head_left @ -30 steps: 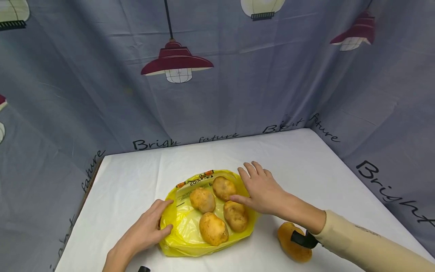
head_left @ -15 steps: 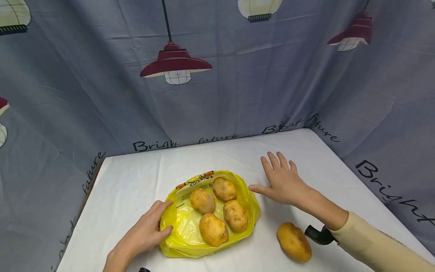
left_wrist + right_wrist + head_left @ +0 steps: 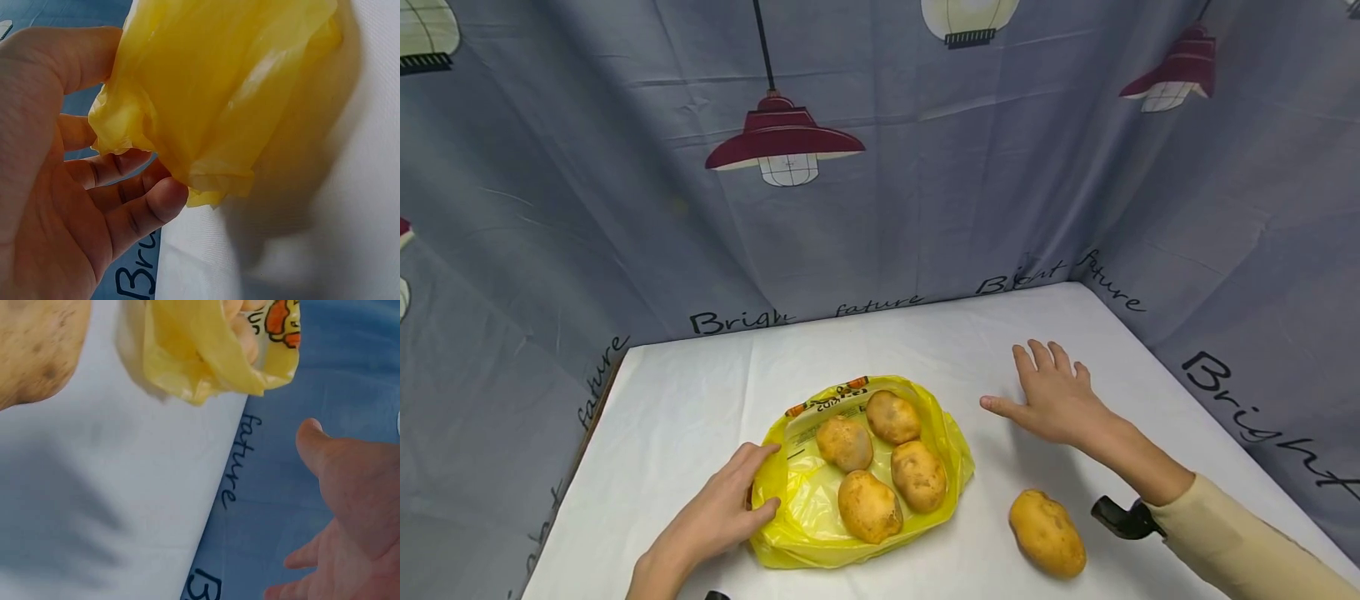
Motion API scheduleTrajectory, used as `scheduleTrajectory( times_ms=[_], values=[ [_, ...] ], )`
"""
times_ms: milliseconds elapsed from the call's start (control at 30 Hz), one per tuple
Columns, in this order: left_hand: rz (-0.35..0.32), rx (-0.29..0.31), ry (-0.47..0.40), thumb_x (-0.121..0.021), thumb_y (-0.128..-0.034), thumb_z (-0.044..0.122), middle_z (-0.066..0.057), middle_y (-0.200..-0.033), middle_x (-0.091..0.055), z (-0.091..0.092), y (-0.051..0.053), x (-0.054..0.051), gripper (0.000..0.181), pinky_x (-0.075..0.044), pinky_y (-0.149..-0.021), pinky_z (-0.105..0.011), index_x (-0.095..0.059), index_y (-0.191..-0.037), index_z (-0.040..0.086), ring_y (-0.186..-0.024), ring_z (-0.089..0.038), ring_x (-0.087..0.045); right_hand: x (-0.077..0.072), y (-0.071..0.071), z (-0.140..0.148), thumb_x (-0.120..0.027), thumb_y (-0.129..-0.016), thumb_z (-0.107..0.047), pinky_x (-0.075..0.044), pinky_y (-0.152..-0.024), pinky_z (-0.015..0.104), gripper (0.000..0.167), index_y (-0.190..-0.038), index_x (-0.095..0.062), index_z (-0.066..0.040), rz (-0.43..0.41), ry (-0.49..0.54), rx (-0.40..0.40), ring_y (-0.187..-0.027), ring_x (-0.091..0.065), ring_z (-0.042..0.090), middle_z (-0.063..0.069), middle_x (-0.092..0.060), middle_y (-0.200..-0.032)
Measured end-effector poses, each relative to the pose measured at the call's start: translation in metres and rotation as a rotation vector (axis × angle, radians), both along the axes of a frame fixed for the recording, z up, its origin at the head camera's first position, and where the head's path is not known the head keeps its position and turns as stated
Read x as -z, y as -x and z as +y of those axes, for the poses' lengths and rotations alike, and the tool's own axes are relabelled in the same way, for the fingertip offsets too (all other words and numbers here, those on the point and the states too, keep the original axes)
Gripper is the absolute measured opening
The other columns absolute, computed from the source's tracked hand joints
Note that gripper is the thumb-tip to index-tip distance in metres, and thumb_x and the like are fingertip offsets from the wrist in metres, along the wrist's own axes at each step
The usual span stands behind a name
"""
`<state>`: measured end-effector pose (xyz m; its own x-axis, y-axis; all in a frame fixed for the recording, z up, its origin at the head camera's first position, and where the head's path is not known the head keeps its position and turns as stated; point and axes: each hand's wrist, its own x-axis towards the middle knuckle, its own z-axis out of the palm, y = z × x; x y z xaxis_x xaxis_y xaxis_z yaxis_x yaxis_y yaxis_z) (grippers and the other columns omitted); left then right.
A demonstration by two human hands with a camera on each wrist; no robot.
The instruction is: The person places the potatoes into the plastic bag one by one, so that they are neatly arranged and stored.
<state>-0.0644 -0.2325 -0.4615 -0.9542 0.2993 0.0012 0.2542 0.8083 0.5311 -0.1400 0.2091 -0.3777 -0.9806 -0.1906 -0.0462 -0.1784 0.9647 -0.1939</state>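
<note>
A yellow plastic bag (image 3: pixel 808 546) lies on the table with its mouth spread wide and several potatoes (image 3: pixel 869 507) inside. At the bag's left edge, my left hand (image 3: pixel 718 508) holds the plastic between thumb and fingers; the left wrist view shows the fingers (image 3: pixel 134 215) curled at the crumpled edge. My right hand (image 3: pixel 1052 398) hovers over the table to the right of the bag, fingers spread, touching nothing. A single potato (image 3: pixel 1047 535) rests outside the bag, nearer the front, below the right forearm. In the right wrist view that potato (image 3: pixel 39 350) is partly cut off.
A white cloth covers the table (image 3: pixel 685 400). Behind and beside it hangs a grey-blue curtain (image 3: pixel 940 192) printed with lamps and lettering. A black wrist mount (image 3: pixel 1123 518) sticks out under the right sleeve (image 3: pixel 1232 533).
My right hand has moved from over the bag's right rim out to the right, away from it. The bag's right side has spread slightly outward. The left hand has stayed in place.
</note>
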Motion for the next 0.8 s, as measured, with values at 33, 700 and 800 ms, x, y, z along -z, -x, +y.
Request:
scheduleTrajectory(
  times_ms=[33,700,800],
  values=[
    [0.000,0.000,0.001,-0.074,-0.0851,0.022,0.009,-0.121,-0.051,0.000,0.000,0.000,0.065,-0.048,-0.093,-0.038,-0.050,-0.144,0.009,-0.101,-0.008,-0.052,0.000,0.000,0.002,-0.054,-0.086,-0.077,-0.015,-0.101,0.079,0.111,-0.153,-0.029,0.008,-0.006,0.006,0.006,-0.140,-0.014,0.059,0.037,-0.022,-0.155],
    [-0.022,-0.017,-0.002,-0.073,-0.0860,0.023,0.007,-0.122,-0.051,0.002,0.000,0.001,0.064,-0.047,-0.097,-0.043,-0.051,-0.144,0.009,-0.104,-0.010,-0.053,0.018,-0.018,0.031,-0.054,-0.087,-0.075,-0.043,-0.083,0.071,0.109,-0.144,-0.035,0.016,-0.090,0.053,0.055,-0.114,-0.042,0.066,0.047,-0.036,-0.137],
    [-0.026,-0.015,-0.006,-0.074,-0.0857,0.023,0.007,-0.123,-0.051,0.002,0.001,0.000,0.064,-0.047,-0.098,-0.044,-0.051,-0.144,0.009,-0.106,-0.010,-0.053,0.022,-0.019,0.035,-0.054,-0.088,-0.074,-0.043,-0.085,0.070,0.108,-0.141,-0.037,0.019,-0.152,0.058,0.054,-0.112,-0.045,0.065,0.047,-0.039,-0.133]
  ],
)
